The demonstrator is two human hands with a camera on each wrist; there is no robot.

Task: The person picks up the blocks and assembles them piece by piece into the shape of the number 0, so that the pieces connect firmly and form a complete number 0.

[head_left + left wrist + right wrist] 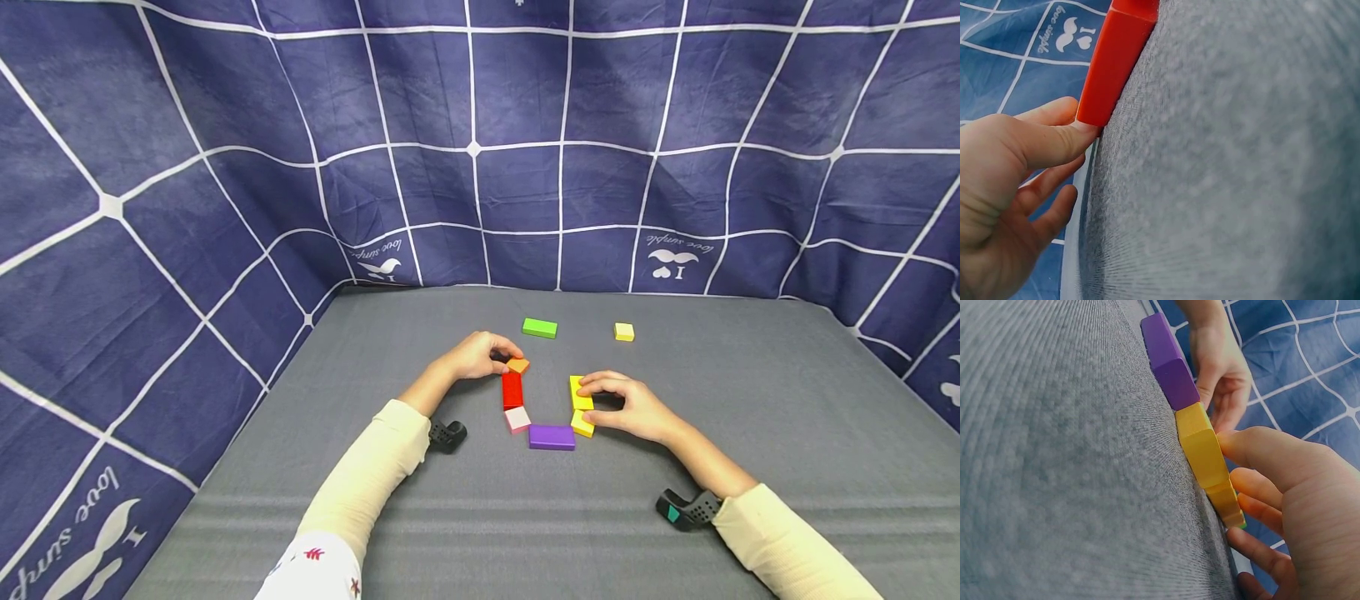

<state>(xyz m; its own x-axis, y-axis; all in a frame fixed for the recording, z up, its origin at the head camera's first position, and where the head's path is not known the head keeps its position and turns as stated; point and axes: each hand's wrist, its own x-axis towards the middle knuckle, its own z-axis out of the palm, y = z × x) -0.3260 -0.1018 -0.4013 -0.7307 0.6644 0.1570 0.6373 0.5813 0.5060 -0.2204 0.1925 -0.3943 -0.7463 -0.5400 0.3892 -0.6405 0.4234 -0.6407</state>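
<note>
Blocks lie end to end in a U shape on the grey cloth. At its far left end my left hand [472, 357] pinches a small orange block [517, 365], which touches the red block [512, 390]. The left wrist view shows the thumb by the red block's end [1113, 69]; the orange one is hidden there. Below the red lies a pink block [517, 419], then a purple block [552, 437] at the near side. On the right, my right hand [636, 408] holds the small yellow block [582, 423] with its thumb and the long yellow block [581, 394] with its fingers.
A green block [540, 328] and a small pale yellow block [624, 332] lie apart, farther back on the grey surface [360, 350]. A blue curtain with white lines [517, 192] stands behind and to the sides.
</note>
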